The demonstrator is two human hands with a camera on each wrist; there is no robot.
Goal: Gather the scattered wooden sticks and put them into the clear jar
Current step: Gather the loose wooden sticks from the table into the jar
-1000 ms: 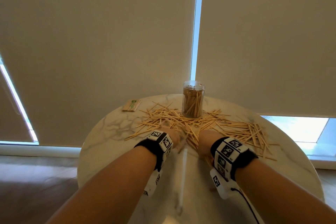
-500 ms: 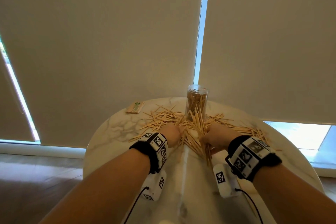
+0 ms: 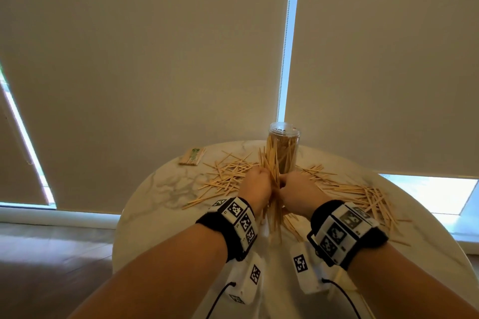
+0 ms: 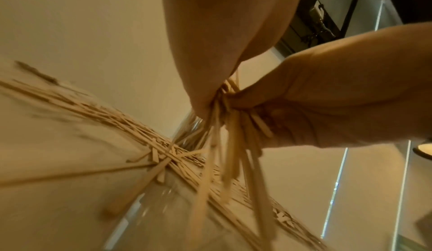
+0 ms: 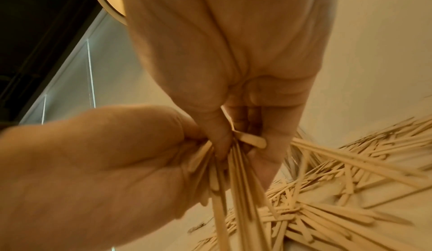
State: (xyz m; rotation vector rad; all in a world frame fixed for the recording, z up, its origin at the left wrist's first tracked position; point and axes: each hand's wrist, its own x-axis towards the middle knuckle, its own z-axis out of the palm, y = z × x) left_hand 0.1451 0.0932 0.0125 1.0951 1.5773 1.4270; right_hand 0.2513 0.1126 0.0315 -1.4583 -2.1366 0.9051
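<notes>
**Bundle gripped in front of the jar, ready to lift**

I'm at the gathering step. My left hand (image 3: 255, 185) and right hand (image 3: 295, 190) are pressed close together, and between them they hold a bundle of sticks (image 3: 272, 176) standing roughly upright just on my side of the clear jar (image 3: 283, 147). In the right wrist view the fingers (image 5: 275, 140) of that hand are curled round the middle of the bundle, thumb pinching across it; in the left wrist view the left hand's fingers wrap the same bundle from the other side. So both hands are clamped on the sticks, neither one free.

The bundle's top ends fan out in front of the jar's lower wall, and its bottom ends splay toward the worktop (image 3: 166, 189); I cannot tell whether they touch it. The jar stands upright behind the hands and already holds many sticks. Loose sticks (image 3: 225, 179) lie scattered to both sides of the jar, more of them to its right. A small flat packet (image 3: 192, 156) lies well to the jar's left.

Next, I judge, the bundle needs squaring up, lifting above the jar's rim and lowering in end first. The splayed ends could catch the rim or knock the jar over.
</notes>
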